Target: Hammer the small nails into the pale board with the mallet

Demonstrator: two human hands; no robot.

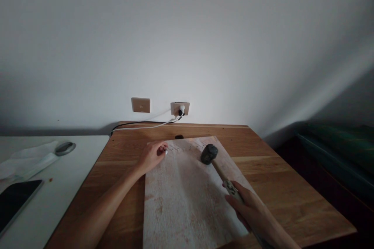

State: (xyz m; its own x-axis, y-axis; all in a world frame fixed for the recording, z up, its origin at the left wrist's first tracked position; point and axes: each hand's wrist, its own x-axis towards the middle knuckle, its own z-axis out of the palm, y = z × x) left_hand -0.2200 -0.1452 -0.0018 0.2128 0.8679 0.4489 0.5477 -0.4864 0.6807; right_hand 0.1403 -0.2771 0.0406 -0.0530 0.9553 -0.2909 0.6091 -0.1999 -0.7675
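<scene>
A pale, worn board (181, 198) lies on a wooden table (277, 186). My left hand (153, 155) rests at the board's far left corner, fingers pinched on something small and pale that I cannot make out. A row of small nails (182, 149) stands along the board's far edge just right of it. My right hand (248, 210) is closed round the wooden handle of a mallet with a black head (209, 153), which hovers over or rests on the board's far right part.
A white table (58, 186) adjoins on the left with a tablet (14, 202), crumpled paper (26, 159) and a spoon-like object (64, 148). Wall sockets (180, 108) with plugged cables sit behind. A dark green object (336, 151) stands at right.
</scene>
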